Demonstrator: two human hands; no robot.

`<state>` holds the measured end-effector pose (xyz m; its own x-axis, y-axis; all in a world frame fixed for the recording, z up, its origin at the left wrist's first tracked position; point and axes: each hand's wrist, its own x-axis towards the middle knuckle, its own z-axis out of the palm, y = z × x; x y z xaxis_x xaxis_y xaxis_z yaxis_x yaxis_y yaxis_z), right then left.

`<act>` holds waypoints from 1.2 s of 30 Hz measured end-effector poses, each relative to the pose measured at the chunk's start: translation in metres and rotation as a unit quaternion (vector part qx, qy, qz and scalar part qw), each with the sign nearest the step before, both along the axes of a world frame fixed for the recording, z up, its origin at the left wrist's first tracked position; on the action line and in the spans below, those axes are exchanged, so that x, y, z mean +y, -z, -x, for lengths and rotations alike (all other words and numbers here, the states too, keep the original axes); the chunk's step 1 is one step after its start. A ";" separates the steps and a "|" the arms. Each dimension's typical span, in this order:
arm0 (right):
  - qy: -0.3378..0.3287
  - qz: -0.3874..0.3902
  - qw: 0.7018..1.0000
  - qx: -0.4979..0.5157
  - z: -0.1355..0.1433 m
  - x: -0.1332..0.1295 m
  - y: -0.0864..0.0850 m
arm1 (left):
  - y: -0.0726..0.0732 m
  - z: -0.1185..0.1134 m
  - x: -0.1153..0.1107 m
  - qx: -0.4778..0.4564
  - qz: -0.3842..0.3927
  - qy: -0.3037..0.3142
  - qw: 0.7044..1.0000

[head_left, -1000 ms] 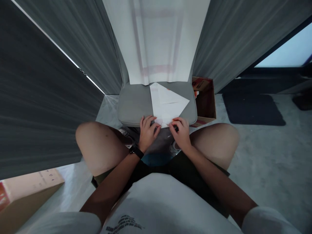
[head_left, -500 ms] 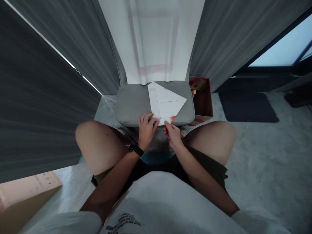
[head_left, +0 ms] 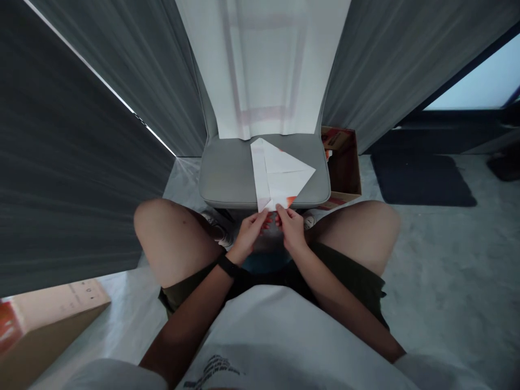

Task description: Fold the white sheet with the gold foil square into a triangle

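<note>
A folded sheet of white paper (head_left: 282, 170) with orange patches lies on the grey chair seat (head_left: 229, 176), its near end reaching past the seat's front edge. Its right side comes to a point, and fold lines run across it. My left hand (head_left: 251, 230), a dark band on its wrist, pinches the near edge with the thumb on top. Close beside it, my right hand (head_left: 290, 223) pinches the same edge, thumb on top as well. The fingers beneath are partly hidden by the paper and thumbs.
A large white sheet (head_left: 268, 65) hangs over the chair's backrest. An open cardboard box (head_left: 345, 168) stands right of the chair, with a dark mat (head_left: 420, 179) farther right. Another carton (head_left: 60, 314) is at lower left. Grey curtains (head_left: 81, 162) flank the chair.
My left hand has come down from on top of the paper to its near edge and pinches it there. My right hand stays at that edge. The view has shifted slightly.
</note>
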<state>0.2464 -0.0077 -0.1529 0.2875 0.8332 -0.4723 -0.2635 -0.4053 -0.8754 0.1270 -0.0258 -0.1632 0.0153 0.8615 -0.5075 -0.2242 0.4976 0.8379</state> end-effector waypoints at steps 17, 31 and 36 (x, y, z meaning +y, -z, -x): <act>-0.015 -0.007 0.999 -0.041 0.003 -0.003 0.002 | 0.005 -0.001 0.009 -0.111 0.042 -0.056 0.991; -0.030 0.011 0.999 0.016 -0.001 -0.001 0.000 | -0.001 0.007 0.012 -0.132 0.039 -0.056 0.989; -0.032 0.011 0.999 0.020 -0.003 -0.001 0.002 | -0.005 0.011 0.014 -0.147 0.049 -0.044 0.987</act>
<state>0.2490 -0.0083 -0.1545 0.2150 0.8388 -0.5003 -0.2719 -0.4406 -0.8556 0.1162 -0.0116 -0.1584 0.1015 0.8135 -0.5726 -0.4956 0.5404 0.6799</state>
